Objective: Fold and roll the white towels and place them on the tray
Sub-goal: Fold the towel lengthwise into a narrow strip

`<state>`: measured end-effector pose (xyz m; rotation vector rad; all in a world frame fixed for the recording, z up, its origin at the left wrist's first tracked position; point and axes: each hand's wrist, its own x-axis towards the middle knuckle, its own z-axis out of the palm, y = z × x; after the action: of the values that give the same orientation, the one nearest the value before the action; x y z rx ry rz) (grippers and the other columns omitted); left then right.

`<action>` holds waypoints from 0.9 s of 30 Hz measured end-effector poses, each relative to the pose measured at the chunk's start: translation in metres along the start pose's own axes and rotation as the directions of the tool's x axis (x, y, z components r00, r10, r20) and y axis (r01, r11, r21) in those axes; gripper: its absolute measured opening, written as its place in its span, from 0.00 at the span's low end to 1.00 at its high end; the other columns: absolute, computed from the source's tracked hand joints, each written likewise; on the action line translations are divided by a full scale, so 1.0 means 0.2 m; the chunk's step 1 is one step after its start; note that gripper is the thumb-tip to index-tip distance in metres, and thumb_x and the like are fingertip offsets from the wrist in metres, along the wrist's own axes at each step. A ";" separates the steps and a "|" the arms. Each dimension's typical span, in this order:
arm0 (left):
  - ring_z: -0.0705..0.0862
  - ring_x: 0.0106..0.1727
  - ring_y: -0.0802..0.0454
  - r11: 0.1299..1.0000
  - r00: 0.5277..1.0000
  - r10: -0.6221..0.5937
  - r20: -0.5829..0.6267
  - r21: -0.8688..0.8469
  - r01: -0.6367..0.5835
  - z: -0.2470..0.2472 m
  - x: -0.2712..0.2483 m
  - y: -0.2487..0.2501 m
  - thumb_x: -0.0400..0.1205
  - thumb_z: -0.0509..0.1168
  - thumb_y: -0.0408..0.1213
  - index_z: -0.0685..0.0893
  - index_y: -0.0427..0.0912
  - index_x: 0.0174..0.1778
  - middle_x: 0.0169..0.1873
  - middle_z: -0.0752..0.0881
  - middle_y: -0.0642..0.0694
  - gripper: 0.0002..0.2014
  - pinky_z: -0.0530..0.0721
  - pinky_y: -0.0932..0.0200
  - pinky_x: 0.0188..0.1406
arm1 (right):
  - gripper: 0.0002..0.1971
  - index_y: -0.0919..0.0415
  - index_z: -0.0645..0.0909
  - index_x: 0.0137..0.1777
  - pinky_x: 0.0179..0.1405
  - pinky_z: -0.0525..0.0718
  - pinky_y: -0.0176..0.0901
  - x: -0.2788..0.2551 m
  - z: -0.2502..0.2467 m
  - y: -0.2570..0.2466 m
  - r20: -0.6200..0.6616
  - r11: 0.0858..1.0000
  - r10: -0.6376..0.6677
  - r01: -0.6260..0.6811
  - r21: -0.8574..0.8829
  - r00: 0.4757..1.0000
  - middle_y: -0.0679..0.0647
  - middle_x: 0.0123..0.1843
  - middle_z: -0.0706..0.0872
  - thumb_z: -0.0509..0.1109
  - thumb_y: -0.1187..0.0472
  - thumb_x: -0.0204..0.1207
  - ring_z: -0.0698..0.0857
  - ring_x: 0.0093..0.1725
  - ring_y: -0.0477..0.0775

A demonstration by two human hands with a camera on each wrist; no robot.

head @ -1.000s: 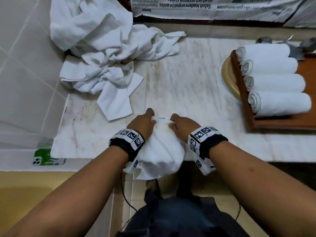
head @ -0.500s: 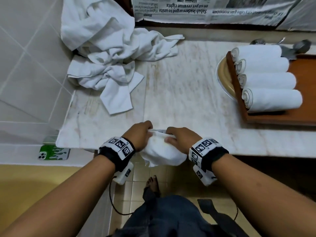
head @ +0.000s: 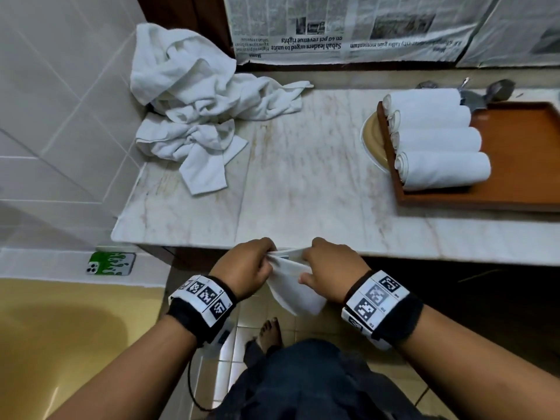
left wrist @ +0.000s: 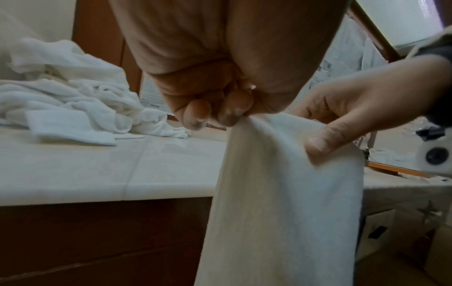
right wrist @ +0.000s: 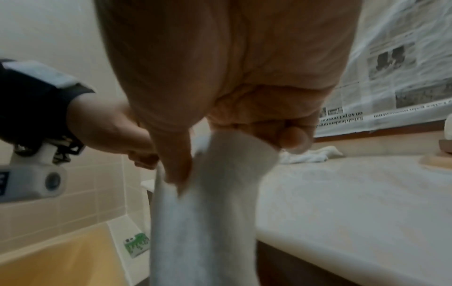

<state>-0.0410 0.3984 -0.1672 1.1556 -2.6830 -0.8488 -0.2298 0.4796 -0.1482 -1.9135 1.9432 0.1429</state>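
A white towel [head: 294, 286] hangs in front of the counter's near edge, held by its top edge between both hands. My left hand [head: 248, 268] pinches the towel's left top corner [left wrist: 244, 123]. My right hand [head: 330, 268] grips the right top part, thumb pressed on the cloth [left wrist: 320, 143]. The towel [right wrist: 208, 212] drops straight down below the counter. Several rolled white towels [head: 439, 147] lie side by side on the brown wooden tray [head: 521, 165] at the right. A heap of loose white towels [head: 200, 116] sits at the counter's back left.
The marble counter [head: 303, 177] spreads between the heap and the tray. A cream plate [head: 374, 137] pokes out under the tray's left edge. A green phone [head: 110, 263] lies on a ledge at the left. Newspaper [head: 363, 28] covers the back wall. A bare foot [head: 269, 331] stands on the floor tiles.
Both hands drew the towel off the counter towards me and over its near edge. It now hangs free and the hands have spread slightly apart.
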 end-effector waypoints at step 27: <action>0.85 0.41 0.46 0.999 0.998 0.045 -0.052 0.032 -0.043 0.02 -0.10 0.29 0.76 0.66 0.32 0.84 0.42 0.48 0.40 0.88 0.45 0.06 0.82 0.52 0.41 | 0.17 0.54 0.74 0.37 0.36 0.66 0.44 -0.32 -0.05 0.27 -0.240 0.992 -0.103 0.082 -0.096 0.965 0.55 0.41 0.80 0.61 0.46 0.84 0.82 0.41 0.59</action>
<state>-0.0647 0.4473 -0.1381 1.1045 -2.6776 -0.7631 -0.2854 0.5384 -0.1285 -2.1628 2.0250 -0.0405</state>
